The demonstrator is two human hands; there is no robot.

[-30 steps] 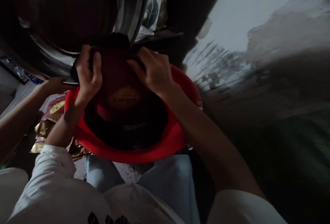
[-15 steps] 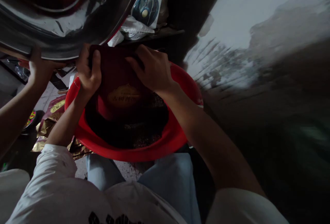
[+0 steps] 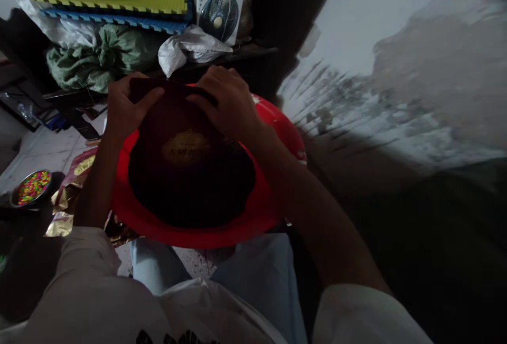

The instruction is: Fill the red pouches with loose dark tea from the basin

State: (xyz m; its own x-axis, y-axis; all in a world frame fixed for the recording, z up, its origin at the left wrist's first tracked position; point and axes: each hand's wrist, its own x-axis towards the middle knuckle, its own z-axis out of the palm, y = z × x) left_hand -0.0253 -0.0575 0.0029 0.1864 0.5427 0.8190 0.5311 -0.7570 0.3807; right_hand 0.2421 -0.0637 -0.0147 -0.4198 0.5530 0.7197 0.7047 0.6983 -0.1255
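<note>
The steel basin and the other person's hand have left the view, exposing stacked foam mats. A red plastic basin sits over the knees, under a dark red cloth; the left hand clamps its top edge, the right hand closes over it.

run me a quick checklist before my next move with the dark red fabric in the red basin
1. Left hand on the fabric: ok, the left hand is closed on the top edge of the dark red fabric.
2. Right hand on the fabric: ok, the right hand lies over that edge, fingers curled.
3. Fabric over the basin: ok, it lies inside the rim of the red plastic basin.
4. Gold oval label readable: not ok, its lettering is too dim.
5. Dark mass in the basin: cannot tell what it is, it lies in deep shadow.
</note>
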